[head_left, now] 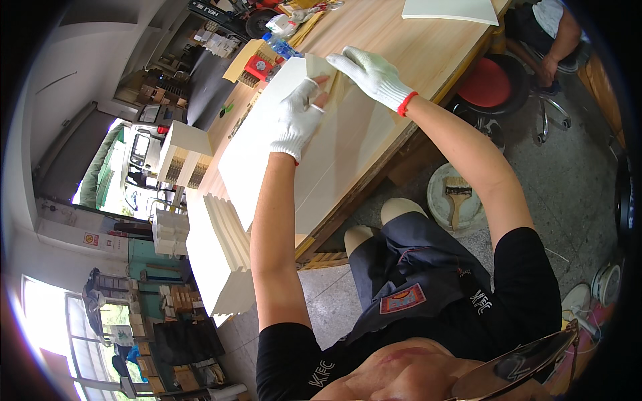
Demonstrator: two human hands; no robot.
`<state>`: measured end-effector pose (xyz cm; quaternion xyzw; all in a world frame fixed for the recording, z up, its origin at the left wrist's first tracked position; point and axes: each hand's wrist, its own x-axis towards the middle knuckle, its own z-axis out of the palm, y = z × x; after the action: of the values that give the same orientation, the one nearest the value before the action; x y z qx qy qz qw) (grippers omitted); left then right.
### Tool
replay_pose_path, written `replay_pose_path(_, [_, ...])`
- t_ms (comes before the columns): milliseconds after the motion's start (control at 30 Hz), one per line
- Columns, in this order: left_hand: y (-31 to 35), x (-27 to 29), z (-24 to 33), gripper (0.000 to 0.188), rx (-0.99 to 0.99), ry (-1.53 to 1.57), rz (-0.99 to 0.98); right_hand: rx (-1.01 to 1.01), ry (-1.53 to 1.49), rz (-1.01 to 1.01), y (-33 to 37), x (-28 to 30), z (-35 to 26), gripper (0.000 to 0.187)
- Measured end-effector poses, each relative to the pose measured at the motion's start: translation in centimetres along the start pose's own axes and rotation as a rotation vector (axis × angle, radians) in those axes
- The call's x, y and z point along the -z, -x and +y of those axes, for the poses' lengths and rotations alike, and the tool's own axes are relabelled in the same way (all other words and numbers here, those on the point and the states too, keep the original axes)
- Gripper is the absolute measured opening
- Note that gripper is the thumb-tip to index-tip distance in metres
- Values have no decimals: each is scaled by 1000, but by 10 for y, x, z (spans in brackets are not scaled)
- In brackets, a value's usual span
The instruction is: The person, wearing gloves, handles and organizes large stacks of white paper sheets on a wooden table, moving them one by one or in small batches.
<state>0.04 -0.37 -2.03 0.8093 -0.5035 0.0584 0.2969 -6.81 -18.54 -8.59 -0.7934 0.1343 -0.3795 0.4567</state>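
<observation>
A large white sheet (257, 144) lies across the light wood-grain tabletop, and a small pale flap (319, 65) is folded up at its far end. My left hand (295, 120), in a white knit glove with bare fingertips showing, rests on the sheet, its thumb and finger apart beside the flap. My right hand (373, 75), gloved in white with a red cuff, stretches its fingers to the flap's right edge; whether they pinch it is hard to see.
A stack of folded white boards (224, 257) stands at the table's left end. Beyond the sheet are a red box (257, 67) and a blue-capped bottle (281, 45). At right are a red-seated stool (485, 83), a brush (457, 197) on a round bucket lid, and a seated person (558, 40).
</observation>
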Motion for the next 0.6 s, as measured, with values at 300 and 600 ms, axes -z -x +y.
replay_pose_path(300, [-7,-2,-17,29,-81,-129,-17,-1,51,5,0,-2,1,43])
replay_pose_path(600, [-6,0,-12,28,-161,-187,12,-27,21,-14,0,0,-2,43])
